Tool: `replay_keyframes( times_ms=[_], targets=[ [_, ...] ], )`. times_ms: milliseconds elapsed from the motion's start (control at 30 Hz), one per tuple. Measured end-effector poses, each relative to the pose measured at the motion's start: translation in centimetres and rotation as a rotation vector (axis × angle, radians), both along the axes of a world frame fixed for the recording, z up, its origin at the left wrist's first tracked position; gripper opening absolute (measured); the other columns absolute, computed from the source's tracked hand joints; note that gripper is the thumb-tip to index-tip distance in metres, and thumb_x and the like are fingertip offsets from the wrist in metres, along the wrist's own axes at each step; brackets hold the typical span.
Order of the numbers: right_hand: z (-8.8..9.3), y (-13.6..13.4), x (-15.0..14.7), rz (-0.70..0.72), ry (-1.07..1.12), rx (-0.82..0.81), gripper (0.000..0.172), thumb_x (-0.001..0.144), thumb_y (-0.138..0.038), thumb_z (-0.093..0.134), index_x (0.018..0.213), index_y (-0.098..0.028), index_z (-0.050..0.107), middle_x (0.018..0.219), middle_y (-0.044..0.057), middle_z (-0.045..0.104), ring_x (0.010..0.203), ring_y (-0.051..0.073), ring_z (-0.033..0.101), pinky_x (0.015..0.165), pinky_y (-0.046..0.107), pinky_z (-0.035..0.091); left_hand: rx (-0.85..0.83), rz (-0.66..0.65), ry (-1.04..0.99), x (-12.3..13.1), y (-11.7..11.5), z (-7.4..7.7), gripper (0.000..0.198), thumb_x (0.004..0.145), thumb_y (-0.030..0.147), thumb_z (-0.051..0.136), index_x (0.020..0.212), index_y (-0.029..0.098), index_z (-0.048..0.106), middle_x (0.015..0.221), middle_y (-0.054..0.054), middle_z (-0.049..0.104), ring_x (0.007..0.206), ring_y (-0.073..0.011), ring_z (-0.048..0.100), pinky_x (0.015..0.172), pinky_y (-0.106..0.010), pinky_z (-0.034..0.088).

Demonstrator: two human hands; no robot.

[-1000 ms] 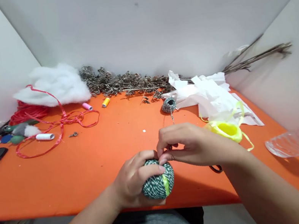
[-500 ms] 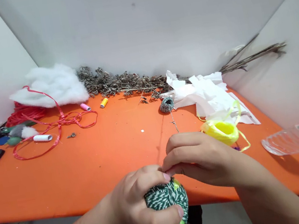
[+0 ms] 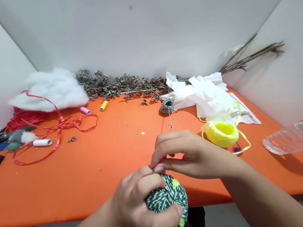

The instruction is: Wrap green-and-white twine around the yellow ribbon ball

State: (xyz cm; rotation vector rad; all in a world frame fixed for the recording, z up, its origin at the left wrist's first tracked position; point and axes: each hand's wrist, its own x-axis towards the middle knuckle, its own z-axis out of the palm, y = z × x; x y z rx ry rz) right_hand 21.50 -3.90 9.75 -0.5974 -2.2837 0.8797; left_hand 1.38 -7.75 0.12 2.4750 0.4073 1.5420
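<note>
A round green-and-white yarn ball (image 3: 166,197) with small yellow patches is held by my left hand (image 3: 144,204) at the table's front edge. The thumb lies across its near side and the fingers wrap over its far side. My right hand (image 3: 182,155) is just above the ball, its thumb and forefinger pinched at the tips of my left fingers. Whatever is in that pinch is too small to make out, perhaps a strand. A small skein of the same yarn (image 3: 167,106) lies farther back, a strand trailing toward my right hand.
On the orange table (image 3: 117,154), red ribbon (image 3: 61,123), white stuffing (image 3: 53,89) and thread spools (image 3: 42,142) lie left. Dried stems (image 3: 123,85) line the back wall. White paper (image 3: 209,91), a yellow twine roll (image 3: 222,133) and a clear plastic bottle (image 3: 288,140) are right.
My right hand has moved left and slightly up, its pinch now nearer the left side of the ball's top. My left hand still holds the ball. The whole view has shifted slightly.
</note>
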Motion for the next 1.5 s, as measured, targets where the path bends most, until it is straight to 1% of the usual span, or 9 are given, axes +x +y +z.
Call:
replay_keyframes(
  times_ms=[200, 333, 433, 533, 633, 767, 1133, 1333, 1500],
  targets=[
    [-0.4, 0.5, -0.4, -0.05, 0.052, -0.017, 0.005, 0.094, -0.017, 0.067, 0.091, -0.018, 0.072, 0.08, 0.003, 0.069, 0.074, 0.013, 0.061, 0.066, 0.025, 0.047, 0.067, 0.182, 0.029, -0.7, 0.1, -0.8, 0.037, 0.074, 0.017, 0.071, 0.097, 0.046, 0.065, 0.098, 0.001, 0.064, 0.098, -0.023, 0.057, 0.097, -0.041, 0.04],
    [-2.3, 1.5, -1.3, 0.001, 0.145, -0.14, 0.007, 0.092, -0.02, 0.071, 0.088, -0.015, 0.073, 0.077, 0.002, 0.069, 0.068, 0.011, 0.058, 0.063, 0.023, 0.045, 0.001, 0.198, 0.021, -0.9, 0.1, 0.5, 0.038, 0.072, 0.045, 0.078, 0.106, 0.041, 0.061, 0.104, -0.001, 0.059, 0.109, -0.0272, 0.054, 0.116, -0.05, 0.023],
    [-4.3, 1.7, -2.4, -0.051, 0.221, -0.306, 0.015, 0.091, -0.026, 0.071, 0.082, -0.014, 0.072, 0.071, 0.0, 0.064, 0.063, 0.011, 0.054, 0.058, 0.023, 0.041, -0.309, 0.074, -0.147, -0.6, 0.1, 1.6, 0.06, 0.065, 0.04, 0.082, 0.116, 0.037, 0.052, 0.109, -0.002, 0.053, 0.118, -0.0294, 0.054, 0.119, -0.056, 0.021],
    [-6.0, 1.4, -3.6, -0.162, 0.223, -0.434, 0.019, 0.089, -0.031, 0.07, 0.08, -0.015, 0.069, 0.066, -0.002, 0.057, 0.058, 0.011, 0.046, 0.055, 0.024, 0.037, -0.808, -0.048, -0.527, -0.2, 0.6, 2.3, 0.056, 0.069, 0.023, 0.074, 0.118, 0.035, 0.049, 0.114, -0.002, 0.055, 0.11, -0.0239, 0.061, 0.1, -0.044, 0.05],
    [-6.9, 1.1, -4.8, -0.311, 0.129, -0.397, 0.016, 0.09, -0.026, 0.064, 0.078, -0.016, 0.067, 0.061, -0.005, 0.05, 0.055, 0.01, 0.041, 0.054, 0.023, 0.033, -1.248, -0.096, -0.909, 0.1, 2.0, 2.9, 0.043, 0.069, 0.026, 0.069, 0.11, 0.026, 0.057, 0.105, -0.001, 0.064, 0.091, -0.018, 0.066, 0.083, -0.032, 0.056],
    [-7.3, 0.9, -5.7, -0.469, -0.005, -0.263, 0.014, 0.091, -0.019, 0.057, 0.082, -0.016, 0.066, 0.06, -0.005, 0.05, 0.055, 0.009, 0.042, 0.055, 0.023, 0.033, -1.541, -0.079, -1.195, 0.5, 4.0, 3.8, 0.022, 0.071, 0.031, 0.066, 0.088, 0.017, 0.064, 0.086, -0.004, 0.07, 0.08, -0.0184, 0.066, 0.079, -0.032, 0.058],
    [-6.2, -0.3, -5.7, -0.426, -0.259, -0.239, 0.019, 0.097, -0.024, 0.051, 0.08, -0.019, 0.056, 0.066, -0.004, 0.056, 0.058, 0.01, 0.047, 0.055, 0.024, 0.028, -1.619, 0.183, -1.255, 1.9, 5.7, 1.6, 0.025, 0.072, 0.033, 0.072, 0.089, 0.017, 0.063, 0.074, 0.001, 0.065, 0.06, -0.0117, 0.058, 0.054, -0.022, 0.046],
    [-2.1, -0.8, -3.8, -0.185, -0.246, -0.379, 0.019, 0.099, -0.028, 0.052, 0.084, -0.018, 0.059, 0.068, -0.004, 0.055, 0.06, 0.01, 0.047, 0.055, 0.022, 0.033, -1.51, 0.204, -1.174, 2.7, 4.8, 0.0, 0.041, 0.065, 0.03, 0.082, 0.099, 0.02, 0.061, 0.08, 0.003, 0.065, 0.066, -0.0114, 0.06, 0.067, -0.023, 0.049],
    [1.0, 0.8, -2.4, -0.182, -0.264, -0.338, 0.02, 0.1, -0.03, 0.054, 0.086, -0.017, 0.061, 0.07, -0.003, 0.055, 0.061, 0.009, 0.045, 0.055, 0.021, 0.034, -1.468, 0.11, -1.082, 3.5, 3.5, -0.2, 0.043, 0.067, 0.03, 0.083, 0.102, 0.02, 0.061, 0.088, -0.001, 0.068, 0.082, -0.0165, 0.063, 0.078, -0.028, 0.049]
  ],
)
